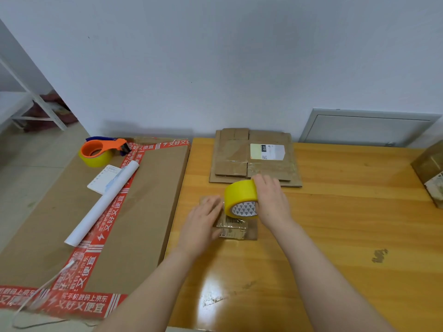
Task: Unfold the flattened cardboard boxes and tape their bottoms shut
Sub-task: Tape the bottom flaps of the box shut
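Holding the yellow roll of packing tape (241,197) from its right side, the right hand (272,203) has its fingers curled over the upper rim of the roll. The printed core of the roll faces the lower edge of the frame. The roll stands on its edge on top of a small brown cardboard box (236,231), which sits in the middle of the frame on the orange-brown wooden table (335,224).

The left hand (203,224) lies on the left part of this box with the fingers quite straight. It seems to press the box down, and its fingertips are just beside the roll. So the roll is between the two hands, and the box is under both. My judgement is that the tape must run across the box toward one side while the left hand keeps the box from sliding.

A stack of flattened brown cardboard boxes (254,159) waits beyond the right hand, in the upper centre, with its long side running left to right. The right hand is the nearer one to it.

Much is hidden. The hands and the roll cover most of the small box, so I cannot tell its long axis, where its seam is, or if the free end of the tape already sticks to it. The left hand is a little blurred. At the left, an orange tape dispenser (100,150) and a white paper roll (103,202) lie on a large flat cardboard carton with red printed tape (148,212).
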